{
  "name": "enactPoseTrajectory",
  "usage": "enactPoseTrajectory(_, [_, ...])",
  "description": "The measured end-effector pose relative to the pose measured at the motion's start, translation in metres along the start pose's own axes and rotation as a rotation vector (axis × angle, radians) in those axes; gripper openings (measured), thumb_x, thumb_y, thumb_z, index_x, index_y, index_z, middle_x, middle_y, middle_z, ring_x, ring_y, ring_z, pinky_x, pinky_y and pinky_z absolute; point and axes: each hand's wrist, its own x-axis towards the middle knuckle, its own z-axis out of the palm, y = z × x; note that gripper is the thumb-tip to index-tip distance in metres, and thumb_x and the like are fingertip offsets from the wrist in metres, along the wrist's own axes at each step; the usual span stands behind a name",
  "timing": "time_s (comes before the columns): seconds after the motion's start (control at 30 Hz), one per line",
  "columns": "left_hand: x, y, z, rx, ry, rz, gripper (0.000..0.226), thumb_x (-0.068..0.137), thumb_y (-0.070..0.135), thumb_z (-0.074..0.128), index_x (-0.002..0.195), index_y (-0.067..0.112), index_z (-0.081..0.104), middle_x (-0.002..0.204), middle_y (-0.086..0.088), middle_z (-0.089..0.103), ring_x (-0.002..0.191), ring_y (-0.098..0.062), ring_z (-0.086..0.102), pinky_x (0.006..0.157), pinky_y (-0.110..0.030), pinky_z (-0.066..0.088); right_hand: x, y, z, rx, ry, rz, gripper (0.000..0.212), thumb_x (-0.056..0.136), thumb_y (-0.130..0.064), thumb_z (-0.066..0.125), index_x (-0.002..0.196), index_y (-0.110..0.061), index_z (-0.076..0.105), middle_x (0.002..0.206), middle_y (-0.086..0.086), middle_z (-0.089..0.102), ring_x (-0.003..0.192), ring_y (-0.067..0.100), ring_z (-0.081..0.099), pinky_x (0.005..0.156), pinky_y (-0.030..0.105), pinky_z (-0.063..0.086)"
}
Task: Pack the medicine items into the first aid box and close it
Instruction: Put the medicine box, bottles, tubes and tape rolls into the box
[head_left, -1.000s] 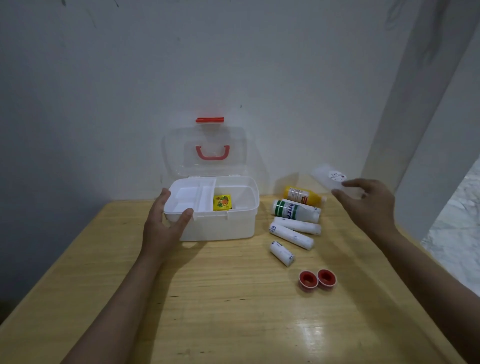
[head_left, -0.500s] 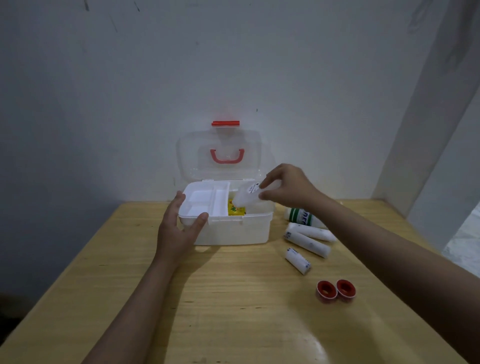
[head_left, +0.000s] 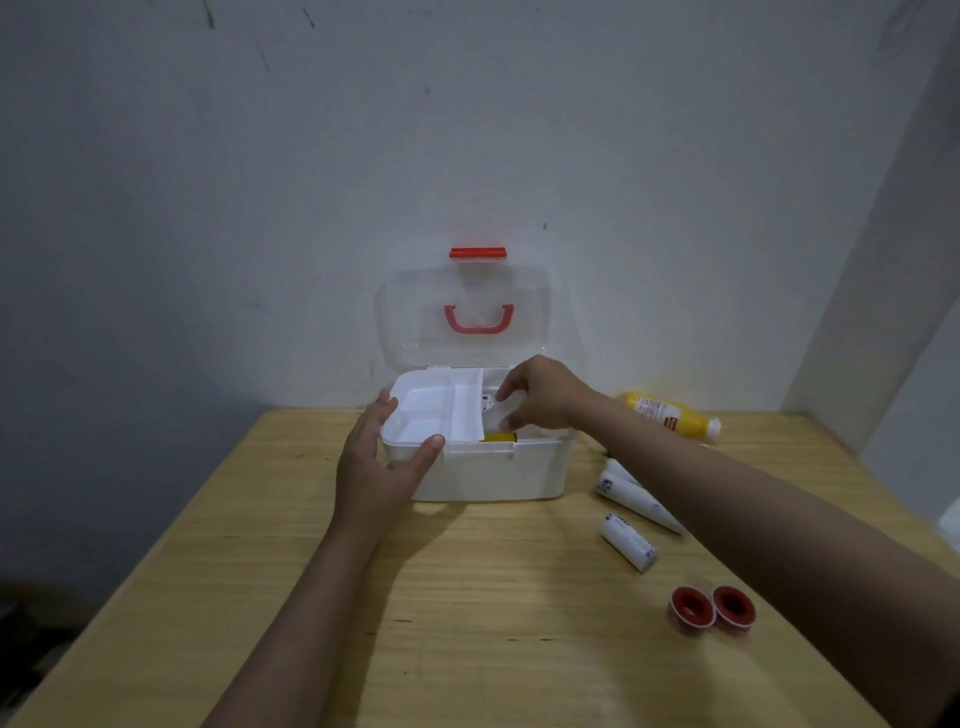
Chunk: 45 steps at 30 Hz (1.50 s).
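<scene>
The left hand (head_left: 382, 457) cups the front-left corner of the open white plastic first aid box (head_left: 488, 470), thumb on its rim. The right hand (head_left: 543, 395) reaches over the box's right compartment, fingers pinching a small clear plastic bottle (head_left: 493, 410).

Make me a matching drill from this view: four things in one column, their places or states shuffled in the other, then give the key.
1. lid
2. yellow bottle
3. red tape rolls
4. left hand

A. side by side near the table's right front
B. gripping the box's front left corner
C. raised, standing open against the wall
D. lying on its side behind the right forearm

Pairs: 1-C, 2-D, 3-A, 4-B
</scene>
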Motion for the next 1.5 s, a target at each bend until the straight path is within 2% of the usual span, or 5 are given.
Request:
enactPoseTrajectory(0.33, [-0.001, 0.002, 0.001, -0.013, 0.002, 0.003, 0.068, 0.073, 0.039, 0.072, 0.134, 0.029, 0.042, 0.148, 0.006, 0.037, 0.132, -0.017, 0.037, 0.097, -0.040, 0.045, 0.007, -0.004, 0.013, 0.063, 0.102, 0.075, 0.046, 0.061, -0.026, 0.086, 0.096, -0.005, 0.064, 0.093, 0.005, 0.056, 0.085, 0.019, 0.054, 0.068, 0.027, 0.043])
enactPoseTrajectory(0.67, [-0.001, 0.002, 0.000, -0.026, 0.012, -0.010, 0.066, 0.073, 0.039, 0.074, 0.132, 0.028, 0.045, 0.146, 0.009, 0.039, 0.125, -0.004, 0.034, 0.105, -0.040, 0.041, -0.002, 0.010, -0.021, 0.255, 0.246, 0.090, 0.037, 0.063, -0.021, 0.085, 0.094, -0.008, 0.069, 0.093, 0.009, 0.070, 0.083, 0.019, 0.064, 0.073, 0.029, 0.054])
enactPoseTrajectory(0.93, [-0.002, 0.004, 0.000, -0.034, 0.022, -0.019, 0.066, 0.074, 0.035, 0.075, 0.132, 0.022, 0.047, 0.146, 0.006, 0.040, 0.128, -0.008, 0.036, 0.107, -0.038, 0.038, -0.086, 0.079, -0.062, 0.174, 0.282, 0.136, 0.021, 0.069, -0.014, 0.080, 0.088, -0.011, 0.072, 0.082, 0.003, 0.070, 0.077, 0.015, 0.065, 0.066, 0.022, 0.048])
enactPoseTrajectory(1.13, [-0.003, 0.007, 0.000, -0.045, 0.004, -0.046, 0.067, 0.075, 0.035, 0.074, 0.134, 0.021, 0.046, 0.148, 0.006, 0.039, 0.134, -0.014, 0.036, 0.108, -0.036, 0.035, -0.125, 0.139, -0.043, -0.045, 0.354, 0.199, 0.023, 0.074, -0.015, 0.074, 0.097, -0.013, 0.071, 0.099, 0.004, 0.072, 0.077, 0.017, 0.061, 0.070, 0.026, 0.044])
enactPoseTrajectory(1.5, [-0.004, 0.009, -0.002, -0.019, -0.010, -0.058, 0.068, 0.076, 0.037, 0.073, 0.135, 0.020, 0.046, 0.150, 0.008, 0.036, 0.136, -0.015, 0.035, 0.108, -0.035, 0.034, -0.126, 0.168, -0.017, 0.228, 0.404, 0.354, 0.024, 0.076, -0.019, 0.073, 0.100, -0.015, 0.072, 0.085, 0.003, 0.067, 0.080, 0.018, 0.061, 0.071, 0.025, 0.040])
